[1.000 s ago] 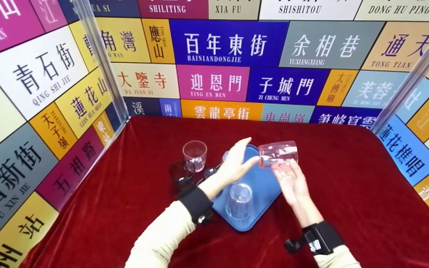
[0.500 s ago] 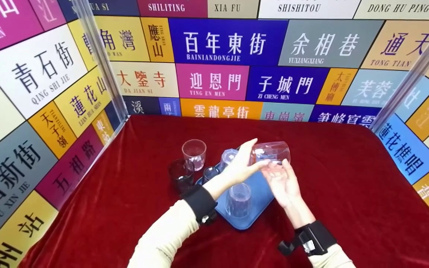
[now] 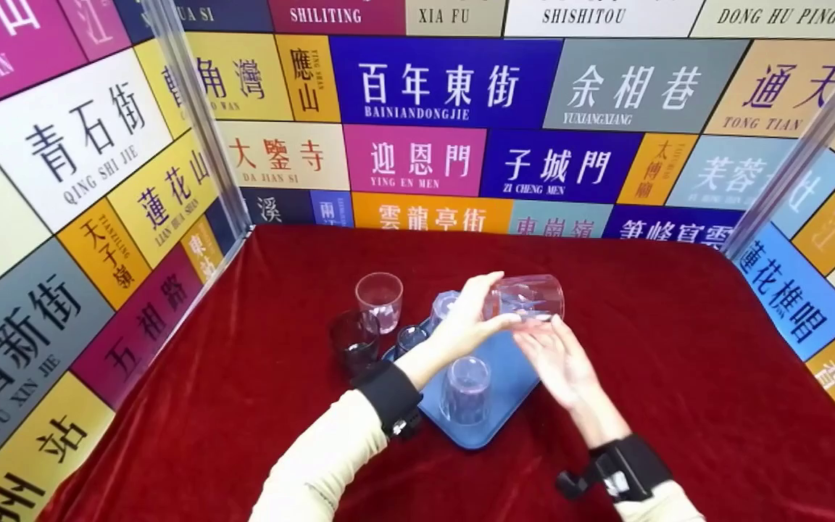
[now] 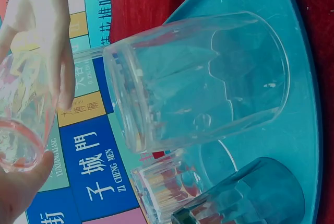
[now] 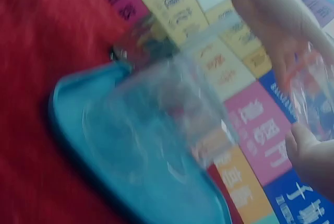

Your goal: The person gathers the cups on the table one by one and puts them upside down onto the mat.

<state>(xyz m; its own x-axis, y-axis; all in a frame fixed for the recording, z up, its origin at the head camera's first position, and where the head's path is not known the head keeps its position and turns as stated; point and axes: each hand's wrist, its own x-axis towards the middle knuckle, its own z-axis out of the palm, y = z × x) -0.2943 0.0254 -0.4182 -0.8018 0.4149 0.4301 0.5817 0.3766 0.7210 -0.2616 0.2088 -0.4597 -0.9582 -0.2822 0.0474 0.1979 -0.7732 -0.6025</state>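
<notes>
A clear glass tumbler with a pinkish rim (image 3: 530, 296) lies sideways in the air above the blue tray (image 3: 508, 362). My left hand (image 3: 461, 326) grips its rim end from the left, thumb below and fingers behind. My right hand (image 3: 559, 362) is palm up underneath, its nearly straight fingertips at the tumbler's lower side. In the left wrist view the pink rim (image 4: 23, 140) faces the left thumb (image 4: 28, 185). A large clear glass (image 3: 467, 395) stands upside down on the tray's near end. The right wrist view is blurred.
Toward the tray's far left side are a dark blue glass (image 3: 410, 339) and a small clear faceted glass (image 3: 446, 304), partly behind the left arm. A pink-tinted glass (image 3: 379, 303) and a dark glass (image 3: 354, 344) stand on the red cloth (image 3: 265, 348) left of the tray.
The tumbler has moved left from the right hand into the left hand's grip. In the last half second the right hand has shifted slightly down and right, its fingers straighter.
</notes>
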